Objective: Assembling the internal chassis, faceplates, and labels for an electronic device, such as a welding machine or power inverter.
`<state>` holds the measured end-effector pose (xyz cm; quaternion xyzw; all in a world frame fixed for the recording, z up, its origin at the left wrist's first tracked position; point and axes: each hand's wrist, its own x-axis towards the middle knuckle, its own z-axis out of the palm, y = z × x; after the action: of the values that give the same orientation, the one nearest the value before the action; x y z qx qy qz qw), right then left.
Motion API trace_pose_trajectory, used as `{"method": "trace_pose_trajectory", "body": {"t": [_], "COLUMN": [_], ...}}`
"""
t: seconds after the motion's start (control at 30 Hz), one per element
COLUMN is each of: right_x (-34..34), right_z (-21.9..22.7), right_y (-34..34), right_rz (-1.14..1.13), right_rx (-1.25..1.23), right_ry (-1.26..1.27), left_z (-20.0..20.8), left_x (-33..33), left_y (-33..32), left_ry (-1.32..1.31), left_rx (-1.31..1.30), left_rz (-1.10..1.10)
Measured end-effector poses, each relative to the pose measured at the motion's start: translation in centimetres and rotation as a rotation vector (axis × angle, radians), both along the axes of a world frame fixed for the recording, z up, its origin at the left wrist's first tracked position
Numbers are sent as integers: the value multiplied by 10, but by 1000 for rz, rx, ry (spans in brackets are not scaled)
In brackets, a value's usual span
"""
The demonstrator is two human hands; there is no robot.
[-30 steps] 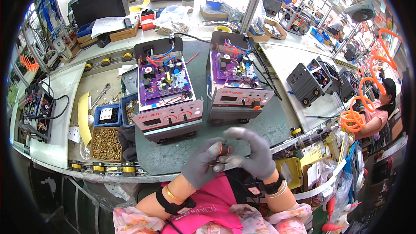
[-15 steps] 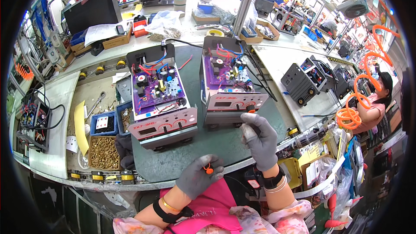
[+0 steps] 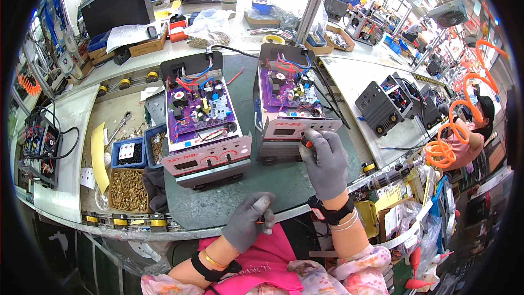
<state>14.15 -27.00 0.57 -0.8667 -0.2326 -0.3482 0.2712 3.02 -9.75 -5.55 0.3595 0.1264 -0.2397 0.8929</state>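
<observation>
Two units with exposed purple circuit boards stand side by side: the left welding machine [image 3: 210,155] and the right welding machine [image 3: 284,131], each with a pale front panel with dial markings. My right hand [image 3: 327,164], in a grey glove, is at the right machine's panel. Its thumb and fingers pinch an orange-and-black knob [image 3: 308,143] there; the fingertips partly hide the contact. Below, near the bench's front edge, my left hand [image 3: 248,224], also gloved, is curled around a small orange-and-black knob [image 3: 260,220], mostly hidden by the fingers.
On the left are a blue bin [image 3: 129,153] of black parts and a box of brass-coloured fittings [image 3: 128,190]. A grey machine [image 3: 382,106] stands on the right-hand bench. An orange coiled hose [image 3: 441,150] hangs at the right, near another person [image 3: 472,136].
My right hand has risen to the right machine's panel, now covering its dial area. My left hand has turned and curled, so its orange knob shows less.
</observation>
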Motion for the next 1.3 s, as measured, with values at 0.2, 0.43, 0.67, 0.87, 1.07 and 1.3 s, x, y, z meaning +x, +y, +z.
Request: {"method": "trace_pose_trajectory", "body": {"t": [0.2, 0.43, 0.67, 0.87, 1.07, 1.3], "right_x": [8, 17, 23, 24, 2, -53], "right_z": [-5, -10, -19, -23, -8, -8], "right_y": [0, 0, -2, -1, 3, 24], "right_rz": [-25, -37, -36, -55, -7, 656], "right_rx": [-134, -213, -276, -269, -149, -46], "right_ry": [-113, -259, -355, -395, -215, 389], "left_z": [3, -3, -8, -7, 2, 6], "left_x": [3, 1, 1, 3, 1, -1], "left_y": [4, -2, -2, -1, 7, 10], "left_ry": [25, 11, -56, -39, -63, -209], "left_rx": [-35, 60, 103, 36, 39, 71], "left_rz": [-25, 28, 13, 41, 112, 147]}}
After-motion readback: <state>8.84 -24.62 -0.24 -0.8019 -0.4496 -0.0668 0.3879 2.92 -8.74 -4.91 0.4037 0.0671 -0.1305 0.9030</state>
